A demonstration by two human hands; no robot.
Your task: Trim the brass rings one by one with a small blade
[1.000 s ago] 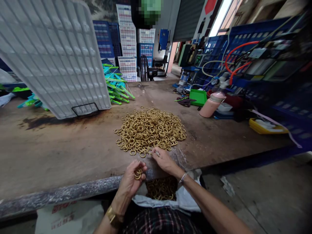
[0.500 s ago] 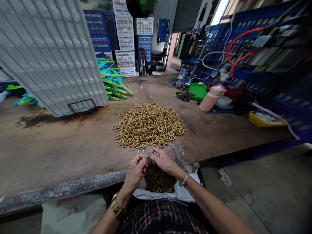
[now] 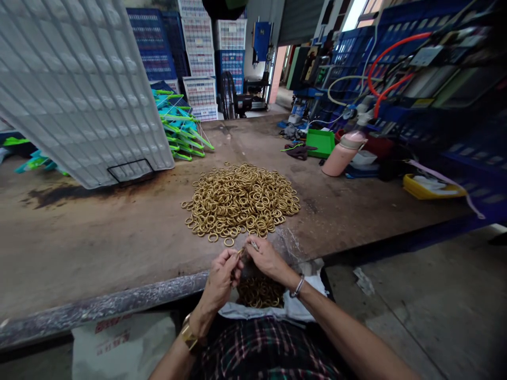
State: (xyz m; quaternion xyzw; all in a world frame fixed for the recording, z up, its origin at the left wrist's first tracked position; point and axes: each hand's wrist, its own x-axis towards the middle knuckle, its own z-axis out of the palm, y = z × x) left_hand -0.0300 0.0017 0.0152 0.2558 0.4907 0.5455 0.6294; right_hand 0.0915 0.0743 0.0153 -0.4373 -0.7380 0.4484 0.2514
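A heap of brass-coloured rings lies on the brown table. Just in front of it, my left hand is closed, pinching one ring between thumb and fingers. My right hand is closed around a small metallic tool, close beside that ring; its kind is mostly hidden by the fingers. Below both hands, at the table's edge, a white-lined container holds many more rings.
On the left a grey ribbed panel leans over the table, with green and turquoise plastic pieces behind it. Toward the right stand a pink bottle, a green tray and a yellow tray. Stacked crates are at the back.
My hands have drawn slightly apart, and the ring in my left hand shows more clearly between them. The view has shifted a little.
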